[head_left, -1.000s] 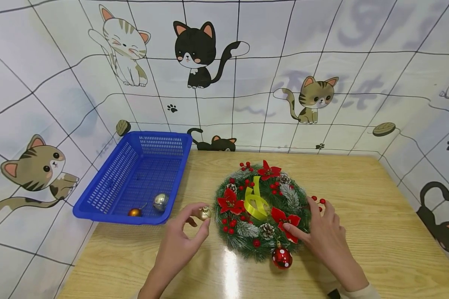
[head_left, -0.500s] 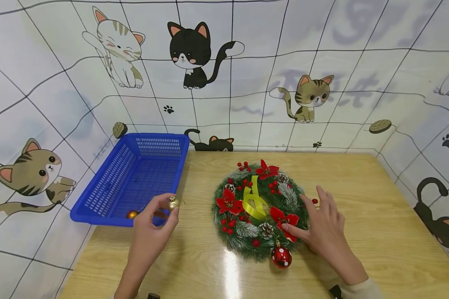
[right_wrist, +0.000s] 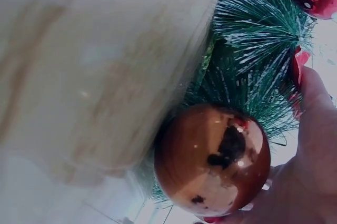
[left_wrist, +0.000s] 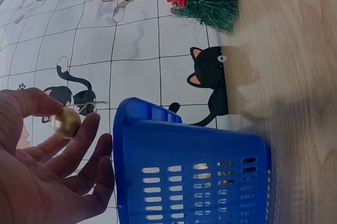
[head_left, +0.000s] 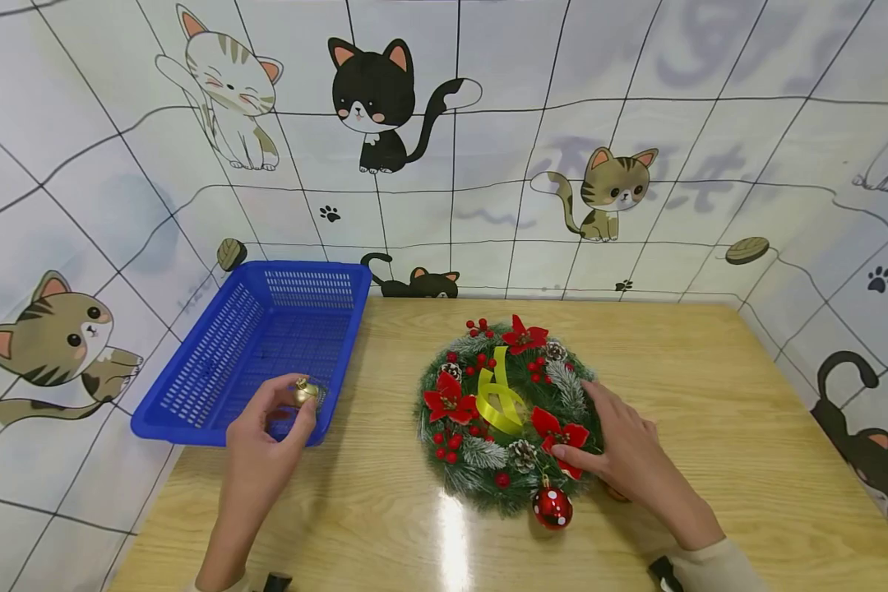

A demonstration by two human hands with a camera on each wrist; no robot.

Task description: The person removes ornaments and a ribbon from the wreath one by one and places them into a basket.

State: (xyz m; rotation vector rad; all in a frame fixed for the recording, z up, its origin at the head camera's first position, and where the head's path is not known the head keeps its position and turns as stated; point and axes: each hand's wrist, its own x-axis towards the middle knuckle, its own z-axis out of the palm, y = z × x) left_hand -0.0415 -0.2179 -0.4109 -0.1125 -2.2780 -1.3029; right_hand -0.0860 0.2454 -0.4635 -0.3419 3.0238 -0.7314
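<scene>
My left hand [head_left: 262, 448] pinches a small gold Christmas bauble [head_left: 306, 392] between thumb and fingertips, over the near right rim of the blue plastic basket [head_left: 344, 362]. In the left wrist view a thin gold thread [left_wrist: 97, 103] sticks out from the bauble. My right hand [head_left: 629, 452] grips the right side of a green Christmas wreath [head_left: 462, 477], thumb lying across a red poinsettia [head_left: 560, 436]. A red bauble with white dots [head_left: 552, 508] hangs at the wreath's near edge. Close under the right hand, a shiny copper bauble [right_wrist: 210, 161] sits against the needles.
Yellow ribbon [head_left: 497, 403] lies curled in the wreath's centre, among pine cones [head_left: 522, 455] and red berries. Gold and orange glints show through the basket's slots [left_wrist: 201, 174]. A cat-patterned backdrop [head_left: 451, 164] borders the wooden table [head_left: 673, 370].
My left hand has carried the gold bauble left, from beside the wreath to the basket. The right hand's spread fingers have come down round the wreath's edge.
</scene>
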